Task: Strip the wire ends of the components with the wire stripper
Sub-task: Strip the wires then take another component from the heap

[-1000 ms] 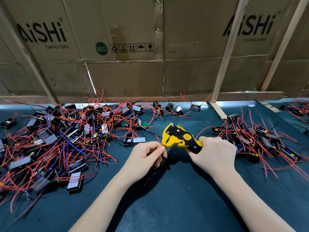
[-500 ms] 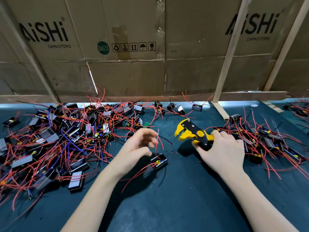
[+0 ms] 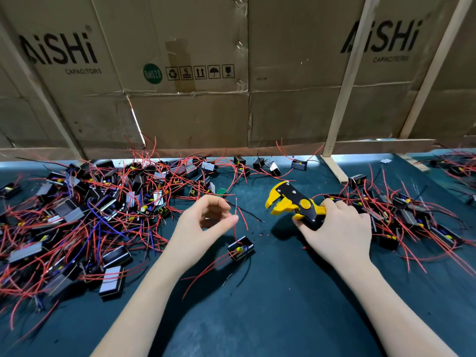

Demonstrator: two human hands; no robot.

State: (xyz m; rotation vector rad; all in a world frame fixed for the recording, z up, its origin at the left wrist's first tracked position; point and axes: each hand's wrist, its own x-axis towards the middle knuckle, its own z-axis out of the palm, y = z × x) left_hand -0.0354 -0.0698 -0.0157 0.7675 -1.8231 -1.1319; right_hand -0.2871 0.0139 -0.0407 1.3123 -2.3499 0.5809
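Note:
A small black component [image 3: 240, 249] with a yellow part lies on the dark mat [image 3: 270, 318] between my hands. One of its red wires [image 3: 236, 215] stands up, and other red wires and a black one trail toward me. My left hand [image 3: 206, 224] hovers just left of that upright wire, fingers loosely curled, thumb tip touching the wire, gripping nothing. My right hand [image 3: 337, 233] grips the handles of the yellow-and-black wire stripper [image 3: 293, 202], whose jaws point left and stand apart, a short way right of the wire.
A big tangle of black components with red and blue wires [image 3: 90, 215] covers the mat's left side. A smaller pile [image 3: 412, 215] lies right of my right hand. A cardboard wall [image 3: 195, 112] with wooden struts [image 3: 342, 99] closes the back.
My hands, joined at the stripper's jaws a second ago, have parted. The component has dropped onto the mat, the stripper has moved right and its jaws have opened.

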